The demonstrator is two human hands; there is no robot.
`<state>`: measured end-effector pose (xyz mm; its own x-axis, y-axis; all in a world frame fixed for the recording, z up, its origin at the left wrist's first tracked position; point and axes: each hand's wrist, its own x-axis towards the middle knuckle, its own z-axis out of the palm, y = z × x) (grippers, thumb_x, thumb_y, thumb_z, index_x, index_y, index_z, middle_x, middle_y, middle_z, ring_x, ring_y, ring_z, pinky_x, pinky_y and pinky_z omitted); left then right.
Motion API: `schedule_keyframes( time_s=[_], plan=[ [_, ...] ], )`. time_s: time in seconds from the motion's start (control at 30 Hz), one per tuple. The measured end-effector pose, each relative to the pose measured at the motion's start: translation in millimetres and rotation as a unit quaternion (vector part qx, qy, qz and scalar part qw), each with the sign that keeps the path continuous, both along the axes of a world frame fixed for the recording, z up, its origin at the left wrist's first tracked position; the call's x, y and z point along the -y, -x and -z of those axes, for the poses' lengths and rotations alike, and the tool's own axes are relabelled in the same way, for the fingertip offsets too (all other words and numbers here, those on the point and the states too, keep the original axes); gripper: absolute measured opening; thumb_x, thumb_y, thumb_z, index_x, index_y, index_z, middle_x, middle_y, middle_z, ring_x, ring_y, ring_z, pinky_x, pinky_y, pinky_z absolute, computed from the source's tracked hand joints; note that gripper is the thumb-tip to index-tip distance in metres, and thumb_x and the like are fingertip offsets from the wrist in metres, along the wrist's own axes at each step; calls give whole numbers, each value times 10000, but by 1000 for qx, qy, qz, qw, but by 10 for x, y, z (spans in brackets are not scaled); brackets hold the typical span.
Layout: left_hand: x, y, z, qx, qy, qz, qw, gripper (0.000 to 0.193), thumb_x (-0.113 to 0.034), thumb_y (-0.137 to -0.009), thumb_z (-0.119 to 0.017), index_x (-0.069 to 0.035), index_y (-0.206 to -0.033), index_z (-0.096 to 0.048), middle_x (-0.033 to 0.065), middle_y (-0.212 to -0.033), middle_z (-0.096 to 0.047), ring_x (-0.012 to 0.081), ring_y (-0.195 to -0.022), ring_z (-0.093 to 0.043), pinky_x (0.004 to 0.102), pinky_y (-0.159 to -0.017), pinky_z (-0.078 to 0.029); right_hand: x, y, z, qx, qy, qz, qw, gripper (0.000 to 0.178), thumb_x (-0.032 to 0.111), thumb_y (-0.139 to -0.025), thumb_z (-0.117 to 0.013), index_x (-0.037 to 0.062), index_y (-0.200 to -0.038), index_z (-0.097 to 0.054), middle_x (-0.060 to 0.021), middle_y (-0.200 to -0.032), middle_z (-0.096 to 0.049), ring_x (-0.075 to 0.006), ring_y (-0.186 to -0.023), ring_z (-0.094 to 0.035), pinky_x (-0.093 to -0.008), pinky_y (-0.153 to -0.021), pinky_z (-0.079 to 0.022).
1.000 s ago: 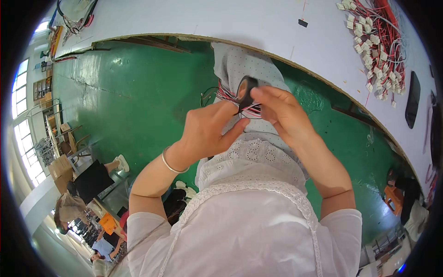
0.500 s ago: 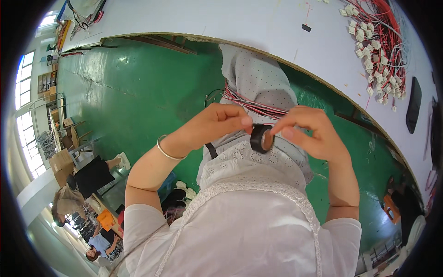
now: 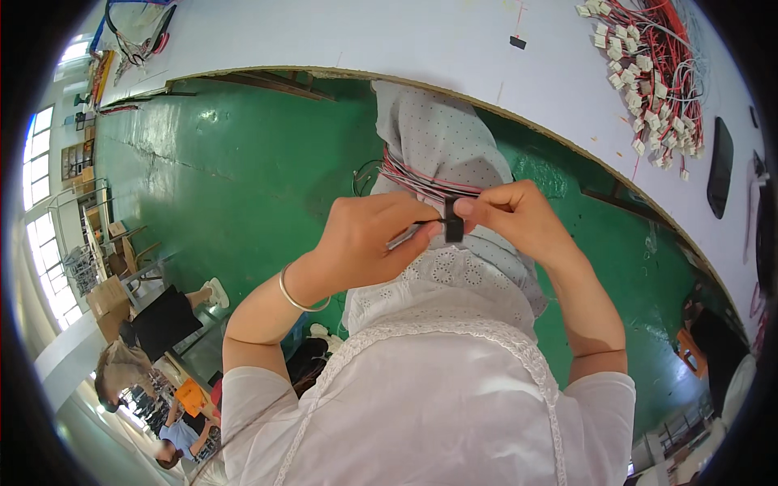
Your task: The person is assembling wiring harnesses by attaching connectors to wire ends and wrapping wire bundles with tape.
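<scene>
A roll of black tape (image 3: 454,220), seen nearly edge-on, is held over my lap. The thumb and fingers of my right hand (image 3: 519,215) pinch its upper right side. My left hand (image 3: 369,236) is closed just left of the roll, its fingertips beside the tape. Between those fingers shows a thin dark and greyish thing whose kind I cannot make out. Just beyond both hands, a bundle of red, black and white wires (image 3: 417,176) lies across my dotted grey clothing.
The white table (image 3: 405,36) curves along the far side and right. On it are a heap of red wires with white connectors (image 3: 640,97), a black phone-like slab (image 3: 720,168) and a small black piece (image 3: 518,42). People (image 3: 182,437) sit at the lower left. The floor is green.
The tape roll has turned from showing its open side to nearly edge-on. My right hand moved left and up against it, and my left hand rotated, its fingers now lower and closed beside the roll.
</scene>
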<state>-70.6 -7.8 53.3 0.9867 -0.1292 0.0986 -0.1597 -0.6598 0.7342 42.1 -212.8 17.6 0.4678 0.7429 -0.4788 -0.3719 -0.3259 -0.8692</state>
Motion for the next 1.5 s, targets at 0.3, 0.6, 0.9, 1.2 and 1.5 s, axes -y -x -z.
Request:
schedule_keyframes(
  time_s=[0.3,0.6,0.9,1.2,1.5],
  plan=[
    [46,-6,56,206,-298,77,929,104,-191,-832,-729,-111,-884,-688,1,-613,-327,129,-481,-397,279,-445,-337,-6,75,178,-113,15,36,993,189,193,-886,-725,17,-945,-757,17,-829,-685,-46,-761,-556,-231,-657,-435],
    [95,-48,177,-135,61,-2,989,88,-57,-968,-530,-16,-970,-608,109,-805,-630,241,-632,-596,344,-608,-476,-11,80,233,-44,-124,92,987,218,115,-894,-701,24,-1091,-682,-8,-940,-681,-63,-798,-569,-226,-723,-443],
    [219,-108,241,-236,290,-46,926,115,-66,-979,-498,5,-964,-587,24,-752,-560,161,-663,-532,322,-580,-432,3,20,50,-122,-134,121,976,149,111,-861,-712,33,-968,-643,32,-791,-548,-73,-761,-496,-258,-712,-412],
    [-34,-183,201,-457,478,-15,750,217,-216,-1011,-545,-20,-992,-638,-91,-654,-382,23,-551,-260,221,-488,-183,221,-227,89,83,-182,-126,972,253,82,-653,-494,16,-860,-625,-86,-1020,-533,-165,-866,-501,-283,-732,-392],
    [172,-126,136,8,11,-38,999,141,-144,-808,-783,-66,-831,-668,5,-616,-538,117,-497,-442,276,-437,-338,137,8,-164,256,-68,37,963,117,108,-836,-649,45,-935,-655,-14,-881,-563,-91,-741,-456,-234,-628,-366]
  ],
)
